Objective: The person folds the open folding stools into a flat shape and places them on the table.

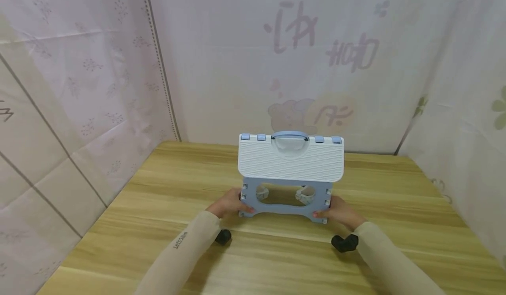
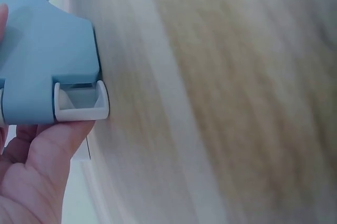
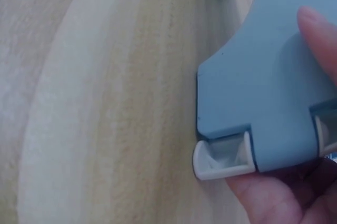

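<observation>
While dark lettering that reads "Letsslim" is shown along the left sleeve [image 1: 179, 246], only faint strokes are borne by the right sleeve [image 1: 395, 257] if any, none of which can be read. On the patterned cloth [image 1: 213, 66] behind, large brushed characters [image 1: 296, 27] are printed toward twelve o'clock from the folding stool [image 1: 290, 167], and blocky lettering [image 1: 352, 53], too stylised to be read with certainty, toward one o'clock; a pale bear-like figure [image 1: 290, 114] is seen just above the stool. The stool is held unfolded at the middle of the wooden table [image 1: 257, 264], close against its surface, though whether every foot is touching cannot be told. Its white textured panel [image 1: 290, 163] is tilted toward the viewer, with a blue handle [image 1: 290, 133] at twelve o'clock, and the blue leg panel [image 1: 284, 208] below is pierced by an opening through which white parts are seen. At eight o'clock the stool's side is gripped by the left hand [image 1: 229, 202], and at four o'clock by the right hand [image 1: 341, 211]; both are clamped on the leg panel, thumbs in front and fingers behind. Black objects [image 1: 345, 243] are seen beside both wrists, toward seven and five o'clock.
</observation>
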Demonstrator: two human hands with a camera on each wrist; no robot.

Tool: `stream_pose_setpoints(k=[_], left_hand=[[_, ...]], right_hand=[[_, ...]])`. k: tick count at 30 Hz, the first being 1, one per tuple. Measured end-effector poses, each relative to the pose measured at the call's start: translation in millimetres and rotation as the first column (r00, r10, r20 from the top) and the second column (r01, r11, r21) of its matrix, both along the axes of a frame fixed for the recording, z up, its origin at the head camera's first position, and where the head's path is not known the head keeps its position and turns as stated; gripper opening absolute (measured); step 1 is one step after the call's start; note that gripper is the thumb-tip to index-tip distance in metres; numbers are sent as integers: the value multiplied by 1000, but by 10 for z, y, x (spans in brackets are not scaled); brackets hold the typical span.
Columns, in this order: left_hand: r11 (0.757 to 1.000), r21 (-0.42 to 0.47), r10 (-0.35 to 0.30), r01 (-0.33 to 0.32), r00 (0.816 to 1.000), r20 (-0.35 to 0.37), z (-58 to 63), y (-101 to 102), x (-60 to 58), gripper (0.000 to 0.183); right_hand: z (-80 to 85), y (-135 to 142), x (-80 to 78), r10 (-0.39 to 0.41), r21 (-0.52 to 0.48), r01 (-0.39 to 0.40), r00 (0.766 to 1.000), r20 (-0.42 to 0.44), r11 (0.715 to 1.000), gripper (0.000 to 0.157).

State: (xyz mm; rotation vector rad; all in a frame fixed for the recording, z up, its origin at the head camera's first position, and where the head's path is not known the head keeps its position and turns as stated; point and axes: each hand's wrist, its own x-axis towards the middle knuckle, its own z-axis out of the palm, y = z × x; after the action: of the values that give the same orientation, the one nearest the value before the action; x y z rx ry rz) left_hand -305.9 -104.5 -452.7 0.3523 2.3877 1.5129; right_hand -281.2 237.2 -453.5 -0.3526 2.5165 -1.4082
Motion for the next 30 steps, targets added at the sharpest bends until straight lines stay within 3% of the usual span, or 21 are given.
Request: stream_pose_setpoints(k=[9, 30], left_hand=[[1000, -22, -2, 2, 1000, 4, -23, 12, -28, 51], [999, -33, -25, 25, 1000, 1, 31, 20, -38, 53]], right_hand=[[-77, 25, -48, 5, -18, -5, 1000, 14, 1000, 72], [-51, 9, -7, 13, -3, -13, 1000, -13, 1000, 66]])
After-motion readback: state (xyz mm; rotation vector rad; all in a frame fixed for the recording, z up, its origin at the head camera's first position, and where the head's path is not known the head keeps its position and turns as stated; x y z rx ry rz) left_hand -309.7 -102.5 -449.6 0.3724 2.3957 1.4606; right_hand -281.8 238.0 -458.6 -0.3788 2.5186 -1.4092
